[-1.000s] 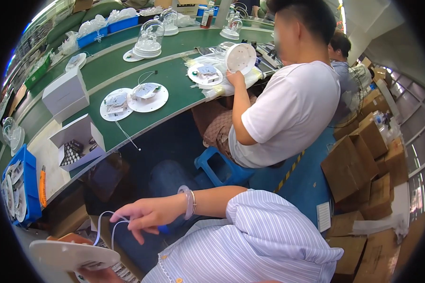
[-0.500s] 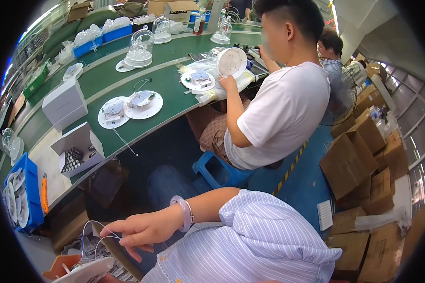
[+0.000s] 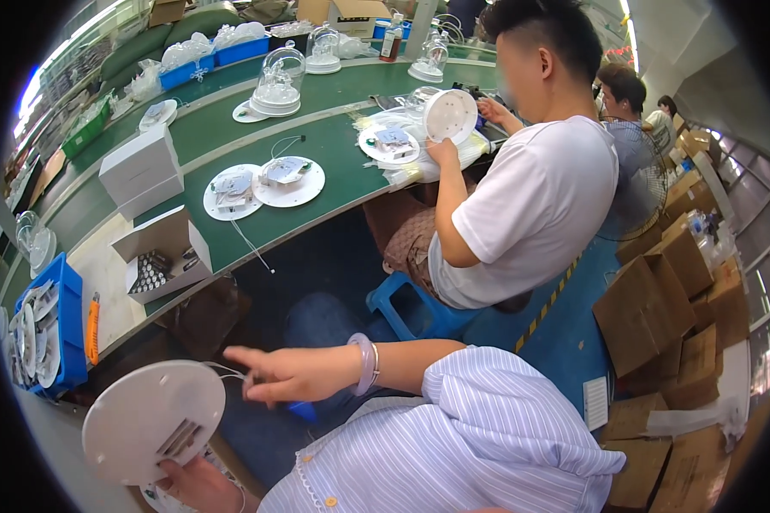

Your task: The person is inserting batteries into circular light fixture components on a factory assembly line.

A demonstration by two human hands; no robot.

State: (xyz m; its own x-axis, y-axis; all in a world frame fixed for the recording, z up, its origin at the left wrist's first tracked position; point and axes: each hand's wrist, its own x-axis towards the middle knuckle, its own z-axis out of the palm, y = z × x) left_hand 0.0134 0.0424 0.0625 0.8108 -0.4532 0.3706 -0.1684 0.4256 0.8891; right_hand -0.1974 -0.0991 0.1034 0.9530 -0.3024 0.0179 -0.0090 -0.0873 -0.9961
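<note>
My left hand grips the lower edge of a round white plate, tilted up so its flat face shows. Small holes dot the plate near its rim, and a rectangular slot with metal strips lies low on it. Thin white wires run from behind the plate's right edge to my right hand, where they appear pinched between the fingers. Its index finger points left, and the fingertips are slightly blurred. A bangle circles the right wrist.
Left lie a blue bin of similar plates, an orange cutter and an open white box of batteries. Two white plates with circuit parts rest on the green bench. A co-worker holds another disc; cartons stand right.
The white plate has risen into full view in my left hand and turned its flat face up. My right hand has moved slightly up and right, with the wires still running to it.
</note>
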